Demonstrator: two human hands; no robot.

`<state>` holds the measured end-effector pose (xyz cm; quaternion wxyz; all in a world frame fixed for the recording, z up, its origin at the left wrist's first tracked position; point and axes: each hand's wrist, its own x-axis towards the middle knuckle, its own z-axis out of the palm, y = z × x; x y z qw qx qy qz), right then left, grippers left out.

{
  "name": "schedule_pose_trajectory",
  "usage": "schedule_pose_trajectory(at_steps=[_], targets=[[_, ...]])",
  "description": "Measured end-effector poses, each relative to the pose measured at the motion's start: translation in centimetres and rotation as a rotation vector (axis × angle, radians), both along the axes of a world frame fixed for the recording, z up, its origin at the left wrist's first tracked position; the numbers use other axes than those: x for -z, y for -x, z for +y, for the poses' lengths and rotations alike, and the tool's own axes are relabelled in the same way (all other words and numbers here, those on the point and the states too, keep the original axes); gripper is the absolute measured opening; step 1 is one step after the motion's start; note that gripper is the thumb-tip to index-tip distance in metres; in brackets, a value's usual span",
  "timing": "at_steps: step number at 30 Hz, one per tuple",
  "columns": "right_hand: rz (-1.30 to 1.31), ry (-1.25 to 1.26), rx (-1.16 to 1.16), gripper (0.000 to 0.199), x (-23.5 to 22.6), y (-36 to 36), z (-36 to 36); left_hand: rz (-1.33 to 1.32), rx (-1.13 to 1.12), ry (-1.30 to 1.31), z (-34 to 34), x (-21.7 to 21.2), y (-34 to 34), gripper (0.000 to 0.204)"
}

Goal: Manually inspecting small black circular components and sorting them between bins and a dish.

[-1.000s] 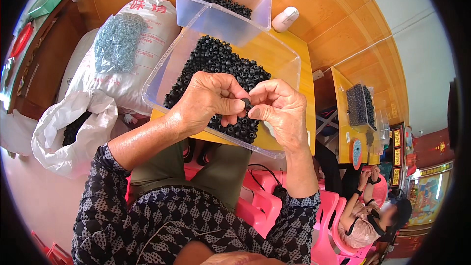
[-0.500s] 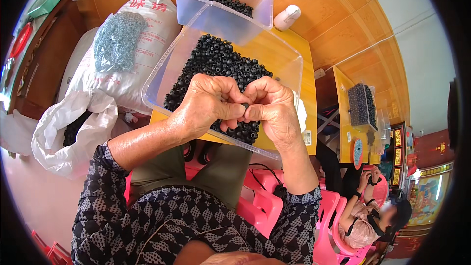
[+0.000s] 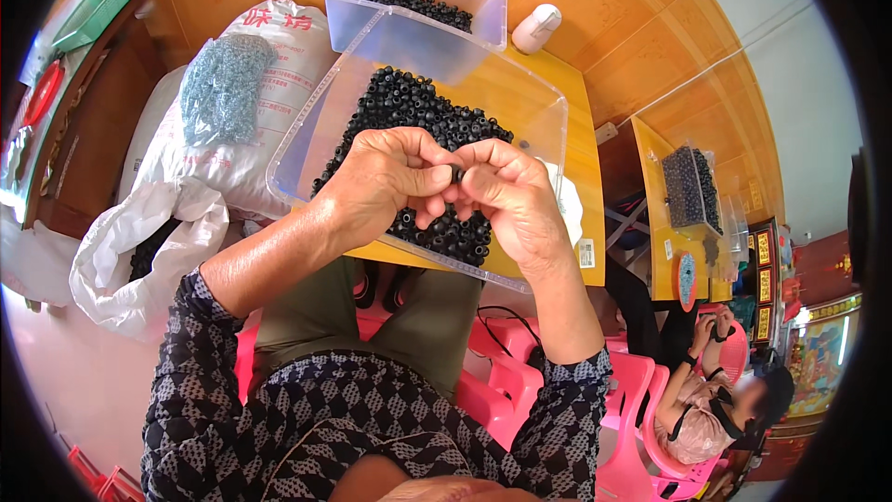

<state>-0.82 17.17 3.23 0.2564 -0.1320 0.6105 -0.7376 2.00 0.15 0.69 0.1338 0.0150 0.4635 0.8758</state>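
Observation:
My left hand [image 3: 386,181] is closed, pinching a small round black part [image 3: 455,174] between thumb and forefinger. At the other side of that part, my right hand [image 3: 522,204] is closed too, thumb and fingertips drawn together against it. Both hands hover over the near half of a clear plastic bin [image 3: 550,121] on the yellow table. Inside the bin lies a heap of black parts [image 3: 409,102] of the same sort, short and hollow in the middle. My hands and wrists cover some of the heap.
Behind stands a second clear bin [image 3: 344,14] with black parts, beside a white bottle [image 3: 536,28]. To the left, a bag of bluish pieces [image 3: 229,88] rests on white sacks; an open sack [image 3: 102,270] stands nearer. On the right, a co-worker [image 3: 697,418] sits by another table.
The black part now shows more plainly between my fingertips, and my right fingers have shifted slightly around it. The whole view has tilted a little. The co-worker's hands have moved slightly.

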Motion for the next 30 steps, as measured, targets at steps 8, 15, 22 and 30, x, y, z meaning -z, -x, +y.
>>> schedule_pose_trajectory(at_steps=[8, 15, 22, 30], targets=[[0.004, -0.026, -0.012, 0.026, 0.1, -0.1, 0.8, -0.05, 0.003, 0.003, 0.2, -0.5, -0.2, 0.006], [0.132, -0.096, 0.007, 0.026, 0.6, -0.5, 0.4, -0.008, -0.04, 0.05, 0.3, -0.3, -0.4, 0.008], [0.127, -0.067, -0.007, 0.026, 1.2, -0.5, -0.5, 0.032, -0.088, 0.076, 0.4, -0.4, -0.7, 0.009], [0.143, -0.127, -0.001, 0.022, 1.4, -0.5, -1.6, 0.082, -0.142, 0.105, 0.2, 0.0, -0.7, 0.008]])
